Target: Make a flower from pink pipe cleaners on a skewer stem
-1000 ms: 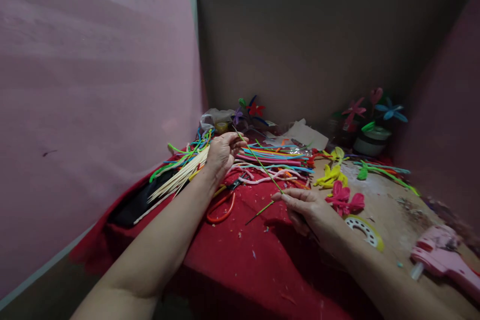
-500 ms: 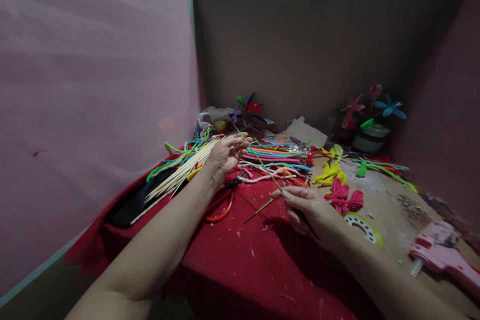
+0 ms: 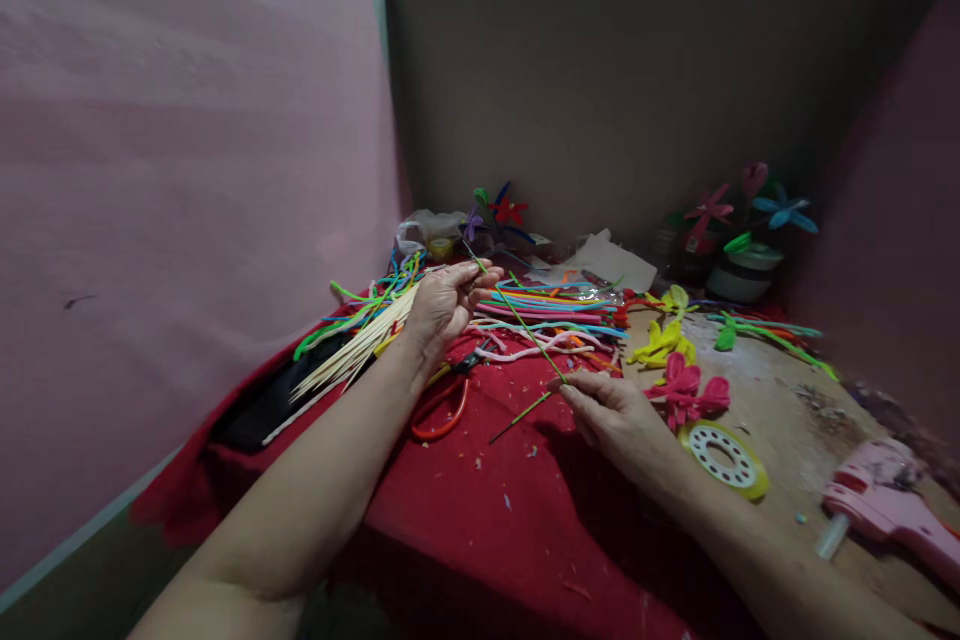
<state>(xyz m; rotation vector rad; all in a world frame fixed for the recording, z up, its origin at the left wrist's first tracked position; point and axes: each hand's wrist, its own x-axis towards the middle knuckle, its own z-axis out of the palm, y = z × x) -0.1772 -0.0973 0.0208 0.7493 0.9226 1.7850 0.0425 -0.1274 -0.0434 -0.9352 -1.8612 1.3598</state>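
Fingers of the right hand pinch the near end of a slim green stick, held aslant above the red-covered worktop. The left hand has its fingers curled at the stick's far end; whether they grip it cannot be told. Pale sticks lie bundled toward the worktop's left edge, colourful pipe cleaners toward the far edge, and a pink glue gun near the right edge.
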